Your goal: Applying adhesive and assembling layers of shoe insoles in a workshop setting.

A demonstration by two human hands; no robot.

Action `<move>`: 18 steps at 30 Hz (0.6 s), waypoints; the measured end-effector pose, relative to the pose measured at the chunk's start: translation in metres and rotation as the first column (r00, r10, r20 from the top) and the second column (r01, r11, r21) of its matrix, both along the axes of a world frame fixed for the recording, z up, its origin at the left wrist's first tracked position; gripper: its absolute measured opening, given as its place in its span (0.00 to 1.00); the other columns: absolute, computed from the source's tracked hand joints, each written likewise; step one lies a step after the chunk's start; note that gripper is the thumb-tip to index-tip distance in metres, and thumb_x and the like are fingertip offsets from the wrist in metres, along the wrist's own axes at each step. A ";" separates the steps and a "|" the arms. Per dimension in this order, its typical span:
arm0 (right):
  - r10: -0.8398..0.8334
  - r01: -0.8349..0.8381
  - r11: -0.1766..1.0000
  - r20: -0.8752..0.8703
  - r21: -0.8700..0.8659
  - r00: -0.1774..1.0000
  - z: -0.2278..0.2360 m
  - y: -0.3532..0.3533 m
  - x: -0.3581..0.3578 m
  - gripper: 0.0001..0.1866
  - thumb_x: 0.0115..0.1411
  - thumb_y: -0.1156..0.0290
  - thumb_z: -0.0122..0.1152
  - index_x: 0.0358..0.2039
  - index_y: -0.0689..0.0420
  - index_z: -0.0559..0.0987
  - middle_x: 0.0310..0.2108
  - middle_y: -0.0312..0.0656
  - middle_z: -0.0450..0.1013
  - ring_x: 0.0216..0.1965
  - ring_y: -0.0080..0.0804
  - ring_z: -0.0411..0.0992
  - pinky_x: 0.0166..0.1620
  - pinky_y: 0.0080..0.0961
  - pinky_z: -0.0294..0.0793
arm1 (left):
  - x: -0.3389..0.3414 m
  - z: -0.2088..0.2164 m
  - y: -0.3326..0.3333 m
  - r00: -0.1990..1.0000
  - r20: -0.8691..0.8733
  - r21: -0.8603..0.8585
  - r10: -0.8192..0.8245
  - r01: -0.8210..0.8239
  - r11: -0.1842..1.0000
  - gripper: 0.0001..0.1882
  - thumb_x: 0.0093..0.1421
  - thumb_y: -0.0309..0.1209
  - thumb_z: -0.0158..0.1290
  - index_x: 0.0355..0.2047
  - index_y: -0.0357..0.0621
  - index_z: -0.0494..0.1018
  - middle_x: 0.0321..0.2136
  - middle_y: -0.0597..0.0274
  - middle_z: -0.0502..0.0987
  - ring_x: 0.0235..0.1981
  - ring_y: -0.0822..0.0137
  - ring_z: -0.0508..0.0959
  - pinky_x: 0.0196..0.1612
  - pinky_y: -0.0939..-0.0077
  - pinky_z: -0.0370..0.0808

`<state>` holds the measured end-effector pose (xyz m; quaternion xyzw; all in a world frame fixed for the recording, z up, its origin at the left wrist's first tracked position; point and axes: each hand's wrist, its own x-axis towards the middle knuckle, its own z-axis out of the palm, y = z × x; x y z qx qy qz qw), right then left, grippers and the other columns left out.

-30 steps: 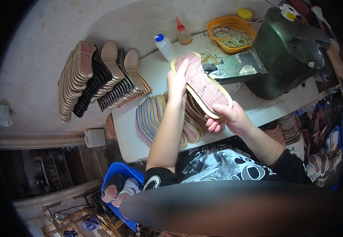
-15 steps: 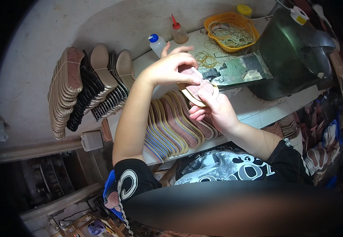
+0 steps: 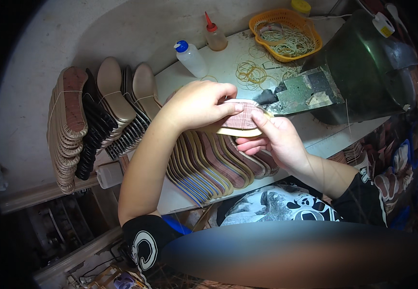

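Note:
Between both hands I hold a shoe insole [image 3: 241, 118] with a reddish-brown, lined face and a pale yellow edge. My left hand [image 3: 206, 105] grips its left part, thumb pressed on the face, and hides that end. My right hand [image 3: 278, 139] pinches the right end, its thumb on top and fingers curled beneath. The insole is above the near part of the table, close to the arm of the green sewing machine [image 3: 310, 91]. Under my hands, a long row of insoles [image 3: 213, 166] stands on edge, partly covered by my left arm.
Bundled insoles [image 3: 69, 125] tied with bands lean at the left wall beside black and beige stacks [image 3: 110, 94]. At the back are a blue-capped bottle [image 3: 192, 60], a red-tipped bottle [image 3: 215, 38], loose rubber bands [image 3: 251, 74] and a yellow basket [image 3: 254, 29] of bands.
The insole has turned from tilted to nearly level, showing more of its lined face. My left fingers, spread before, have folded down round it. The view has shifted slightly.

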<state>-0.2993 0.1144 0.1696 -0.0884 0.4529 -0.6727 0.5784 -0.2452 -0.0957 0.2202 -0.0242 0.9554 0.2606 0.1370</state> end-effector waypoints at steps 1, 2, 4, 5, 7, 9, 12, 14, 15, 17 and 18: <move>0.002 -0.002 1.000 -0.002 -0.006 1.000 0.001 0.000 -0.001 0.26 0.66 0.52 0.48 0.45 0.67 0.73 0.34 0.49 0.77 0.31 0.30 0.79 0.35 0.20 0.80 | 0.003 0.003 0.004 0.999 0.017 0.037 0.042 -0.043 0.998 0.20 0.57 0.49 0.51 0.33 0.43 0.75 0.27 0.48 0.78 0.30 0.49 0.77 0.34 0.60 0.72; 0.004 -0.004 1.000 -0.005 -0.013 1.000 0.001 0.001 -0.002 0.26 0.66 0.52 0.48 0.44 0.67 0.73 0.34 0.49 0.77 0.31 0.30 0.79 0.35 0.19 0.80 | 0.006 0.003 0.008 0.999 0.016 0.036 0.041 -0.042 0.998 0.20 0.57 0.49 0.51 0.33 0.43 0.75 0.27 0.48 0.78 0.30 0.49 0.77 0.34 0.60 0.72; 0.010 -0.010 1.000 0.011 -0.008 1.000 0.002 0.000 -0.002 0.25 0.66 0.53 0.48 0.44 0.67 0.73 0.35 0.49 0.77 0.31 0.30 0.79 0.35 0.19 0.81 | 0.013 0.002 0.015 0.983 0.084 0.087 0.162 -0.169 0.982 0.22 0.57 0.48 0.52 0.30 0.39 0.75 0.24 0.47 0.77 0.26 0.52 0.77 0.32 0.63 0.72; 0.002 -0.002 1.000 0.022 0.007 1.000 0.003 0.000 -0.001 0.25 0.66 0.54 0.48 0.44 0.67 0.73 0.35 0.48 0.77 0.31 0.30 0.79 0.35 0.19 0.81 | 0.016 0.001 0.017 0.983 0.081 0.085 0.164 -0.171 0.982 0.22 0.57 0.48 0.52 0.30 0.39 0.75 0.24 0.47 0.77 0.26 0.52 0.77 0.32 0.63 0.72; -0.016 0.016 1.000 0.006 0.023 1.000 0.006 0.000 -0.001 0.22 0.66 0.56 0.50 0.42 0.66 0.75 0.34 0.47 0.77 0.30 0.28 0.79 0.34 0.18 0.80 | 0.020 -0.003 0.023 0.930 0.226 0.225 0.289 -0.338 0.914 0.23 0.59 0.47 0.53 0.26 0.35 0.75 0.19 0.51 0.76 0.20 0.62 0.76 0.27 0.67 0.71; -0.002 0.002 1.000 -0.020 -0.021 1.000 -0.002 0.000 -0.001 0.21 0.66 0.57 0.51 0.40 0.65 0.76 0.33 0.46 0.77 0.30 0.27 0.78 0.34 0.18 0.80 | 0.025 -0.012 0.024 0.915 0.270 0.317 0.299 -0.378 0.870 0.22 0.60 0.46 0.52 0.25 0.36 0.75 0.18 0.59 0.75 0.19 0.70 0.72 0.25 0.73 0.69; 0.025 -0.029 0.997 -0.065 -0.067 0.998 -0.005 0.006 -0.002 0.18 0.64 0.58 0.53 0.37 0.63 0.78 0.31 0.42 0.78 0.28 0.22 0.77 0.32 0.15 0.78 | 0.031 -0.012 0.032 0.870 0.365 0.419 0.332 -0.472 0.776 0.20 0.63 0.44 0.52 0.25 0.38 0.75 0.19 0.67 0.75 0.17 0.78 0.70 0.22 0.81 0.68; 0.068 -0.073 0.997 -0.181 -0.020 0.981 -0.005 0.011 -0.004 0.17 0.64 0.59 0.55 0.37 0.62 0.78 0.31 0.40 0.77 0.27 0.19 0.75 0.32 0.13 0.76 | 0.031 -0.012 0.042 0.800 0.458 0.503 0.386 -0.592 0.630 0.20 0.63 0.44 0.51 0.26 0.38 0.76 0.20 0.64 0.76 0.17 0.77 0.73 0.22 0.81 0.70; 0.068 -0.070 0.997 -0.147 -0.012 0.987 -0.002 0.014 -0.003 0.16 0.62 0.61 0.57 0.38 0.62 0.78 0.32 0.38 0.77 0.27 0.16 0.73 0.32 0.11 0.74 | 0.032 -0.009 0.049 0.756 0.503 0.523 0.420 -0.652 0.549 0.21 0.63 0.45 0.51 0.25 0.38 0.76 0.17 0.61 0.77 0.14 0.75 0.74 0.18 0.80 0.71; 0.125 -0.127 0.992 -0.166 -0.003 0.978 -0.003 0.027 -0.010 0.16 0.62 0.61 0.58 0.39 0.62 0.78 0.32 0.37 0.77 0.28 0.15 0.73 0.33 0.12 0.73 | 0.029 -0.009 0.053 0.742 0.541 0.538 0.397 -0.668 0.515 0.22 0.63 0.46 0.51 0.24 0.38 0.76 0.15 0.60 0.76 0.12 0.74 0.72 0.16 0.81 0.70; 0.180 -0.181 0.983 -0.182 0.009 0.967 -0.004 0.035 -0.015 0.16 0.61 0.62 0.58 0.40 0.62 0.78 0.32 0.37 0.77 0.29 0.15 0.73 0.34 0.12 0.72 | 0.028 -0.010 0.054 0.727 0.580 0.550 0.368 -0.683 0.481 0.23 0.63 0.47 0.51 0.24 0.38 0.76 0.13 0.59 0.75 0.09 0.73 0.71 0.14 0.81 0.69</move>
